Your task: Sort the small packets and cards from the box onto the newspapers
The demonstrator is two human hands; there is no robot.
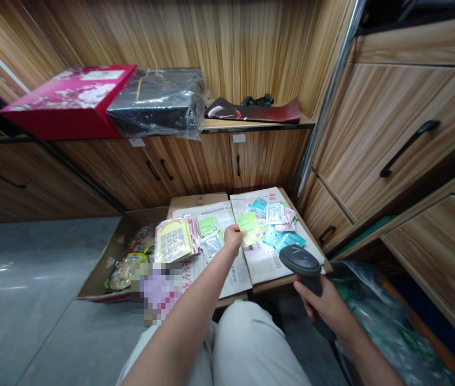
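My left hand [233, 239] is closed on the edge of a light green packet [250, 227], above the newspaper. In my right hand [324, 303] is a dark handheld barcode scanner [300, 261], its head tilted toward the packets and its cord trailing down. Behind the green packet lies a loose heap of small sachets, among them a blue sachet [291, 240], a white sachet [274, 213] and a pink one. Left of my left hand rest another green packet [208, 226] and a silvery sachet [212, 245]. Newspaper [231, 273] covers the surface under them.
A stack of yellow and pink plastic-wrapped packs [174, 239] lies left on the newspaper. Beside it stands an open cardboard box [102, 268] with bagged goods. A pink box [72, 102] and a plastic-wrapped black box [157, 102] sit on the shelf. Clear plastic bags [392, 321] lie at right.
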